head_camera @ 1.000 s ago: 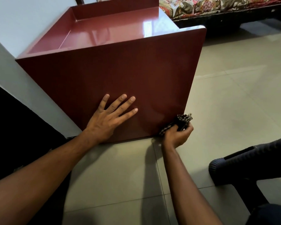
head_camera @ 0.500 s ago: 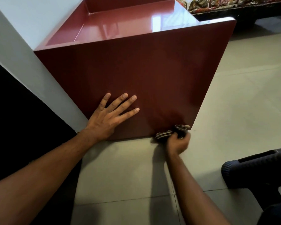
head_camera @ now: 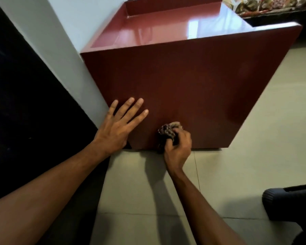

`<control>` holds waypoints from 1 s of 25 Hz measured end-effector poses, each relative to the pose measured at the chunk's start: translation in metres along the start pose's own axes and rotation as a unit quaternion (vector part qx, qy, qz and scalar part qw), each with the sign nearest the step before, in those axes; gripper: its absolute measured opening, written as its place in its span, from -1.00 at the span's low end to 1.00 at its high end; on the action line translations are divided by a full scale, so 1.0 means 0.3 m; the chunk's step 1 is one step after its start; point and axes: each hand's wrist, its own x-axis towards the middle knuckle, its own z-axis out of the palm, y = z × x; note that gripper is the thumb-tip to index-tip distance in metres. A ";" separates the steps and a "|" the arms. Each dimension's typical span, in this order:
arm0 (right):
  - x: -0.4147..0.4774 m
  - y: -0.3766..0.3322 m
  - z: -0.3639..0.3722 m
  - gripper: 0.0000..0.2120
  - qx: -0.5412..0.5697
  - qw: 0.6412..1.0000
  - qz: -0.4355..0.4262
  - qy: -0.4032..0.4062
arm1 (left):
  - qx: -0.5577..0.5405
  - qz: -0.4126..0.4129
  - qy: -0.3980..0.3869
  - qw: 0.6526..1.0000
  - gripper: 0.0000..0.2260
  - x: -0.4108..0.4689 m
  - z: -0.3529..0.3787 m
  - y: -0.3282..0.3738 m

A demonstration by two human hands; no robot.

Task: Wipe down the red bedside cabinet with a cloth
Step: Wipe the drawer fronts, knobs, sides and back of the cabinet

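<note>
At the far left a dark panel [head_camera: 16, 103] and a pale wall [head_camera: 64, 50] meet the glossy red box-shaped bedside cabinet [head_camera: 193, 82], which stands on the tiled floor [head_camera: 254, 156] with its left side against the wall. The left hand [head_camera: 118, 128] lies flat on the cabinet's near side panel close to its lower left corner, fingers [head_camera: 131, 112] spread and gripping nothing, apparently to steady it. To its right, the right hand [head_camera: 177, 147] is clenched around a bunched dark checked cloth [head_camera: 166, 132], pressed against the panel's bottom edge where it meets the floor, about midway along. I judge the wiping is on the lowest strip of this side. The shiny top looks clean, though I can't tell whether it has been wiped; the other sides are hidden. At the far right a dark rounded object [head_camera: 290, 202] rests on the floor.
</note>
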 end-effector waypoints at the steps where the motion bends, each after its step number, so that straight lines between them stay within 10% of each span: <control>1: 0.051 -0.037 -0.019 -0.64 -0.016 0.998 -0.065 0.017 | -0.030 -0.037 -0.010 0.999 -0.12 -0.046 -0.013 -0.015; 6: 0.201 -0.295 0.121 -0.71 -0.093 0.904 -0.413 -0.059 | -0.149 -0.146 -0.018 0.978 -0.45 -0.127 -0.048 -0.052; 9: 0.114 -0.114 0.175 -0.65 -0.341 0.583 -0.563 -0.475 | -0.221 -0.292 0.024 0.930 -0.79 -0.100 -0.088 -0.065; 11: 0.103 -0.001 0.093 -0.53 -0.425 0.462 -0.581 -0.518 | -0.253 -0.325 0.013 0.911 -0.84 -0.099 -0.101 -0.051; 18: 0.246 -0.343 0.183 -0.62 -0.257 0.744 -0.600 -0.145 | -0.264 -0.412 -0.016 0.872 -0.89 -0.100 -0.141 -0.052; 22: 0.118 -0.007 0.058 -0.52 -0.372 0.626 -0.554 -0.405 | -0.286 -0.422 -0.021 0.860 -0.92 -0.128 -0.157 -0.034; 25: 0.225 -0.016 0.013 -0.54 -0.331 0.618 -0.611 -0.368 | -0.282 -0.383 -0.007 0.879 -0.91 -0.107 -0.143 -0.040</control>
